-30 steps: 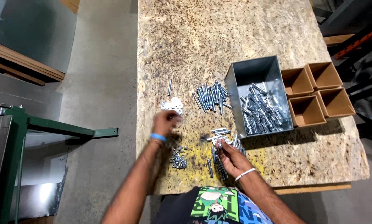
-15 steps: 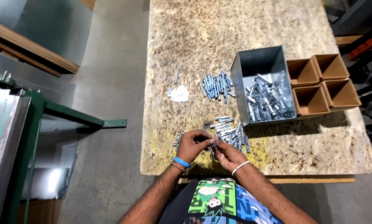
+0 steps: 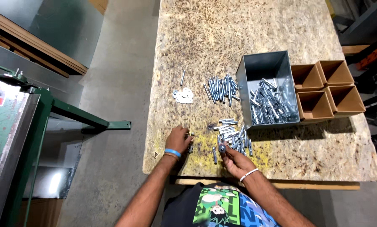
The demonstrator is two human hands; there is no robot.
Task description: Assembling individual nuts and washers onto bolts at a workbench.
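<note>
**Hand positions at the bench edge**

Both forearms enter from the bottom of the frame and angle up onto the near edge of the table [image 3: 281,25], a chipboard slab filling the centre and upper right.

Left hand [image 3: 179,139]: lower centre, palm down, knuckles up, fingers curled over a small heap of nuts [image 3: 190,147] on the board. The fingertips touch the heap; whether they pinch a piece cannot be told. A blue band sits at the wrist.

Right hand [image 3: 234,159]: just right of the left hand, slightly nearer the table edge. Fingers are bent and closed round one bolt [image 3: 222,148], held with its round head end toward the camera. A white band sits at the wrist.

Nearby parts:
- Short bolts [image 3: 232,134]: loose pile directly above the right hand, touching its fingertips or nearly so.
- One single bolt lies flat between the two hands.
- Long bolts [image 3: 220,89]: row in mid-frame, above the short pile.
- Washers [image 3: 183,96]: white cluster left of the long bolts, with a lone bolt just above it.
- Bin [image 3: 264,67]: grey metal, right of centre, with bolts filling its near half.
- Boxes [image 3: 329,86]: four brown cardboard compartments, hard against the bin's right side.

Green machine frame [image 3: 77,115]: left of the frame, on the concrete floor, well apart from the table.
</note>
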